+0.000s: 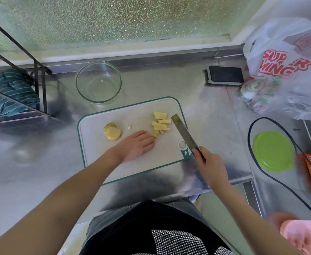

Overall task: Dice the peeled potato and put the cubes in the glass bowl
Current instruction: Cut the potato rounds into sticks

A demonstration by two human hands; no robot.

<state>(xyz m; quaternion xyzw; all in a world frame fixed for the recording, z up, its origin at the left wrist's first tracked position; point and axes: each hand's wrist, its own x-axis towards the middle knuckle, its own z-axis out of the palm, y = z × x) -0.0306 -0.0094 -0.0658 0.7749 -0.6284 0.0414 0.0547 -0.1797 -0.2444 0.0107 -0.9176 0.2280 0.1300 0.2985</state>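
Nearest to us, our right hand (207, 163) is wrapped tight around the handle of a cleaver (185, 135), whose flat metal blade angles up and away over the right end of the cutting board (96, 162), its far tip just beside the cut potato. Our left hand (137, 145) lies palm down on the board with the fingers loosely extended and together, gripping nothing, the fingertips touching the lowest bits of the potato sticks (161, 123). Those sticks are pale yellow, squared-off batons lying in a loose pile toward the board's right side, with a few small cubes at the near edge of the pile. To the left of our left hand sits a short stack of round potato slices (112, 133), uncut, smooth and yellow, and two tiny scraps lie between the stack and the sticks. The board is white plastic with rounded corners and a teal rim, resting on a brushed steel counter (31, 153). Beyond the board's far left corner stands the glass bowl (98, 82), clear, round and holding only one small potato crumb. Farther right on the counter lies a dark phone (225, 74) face up
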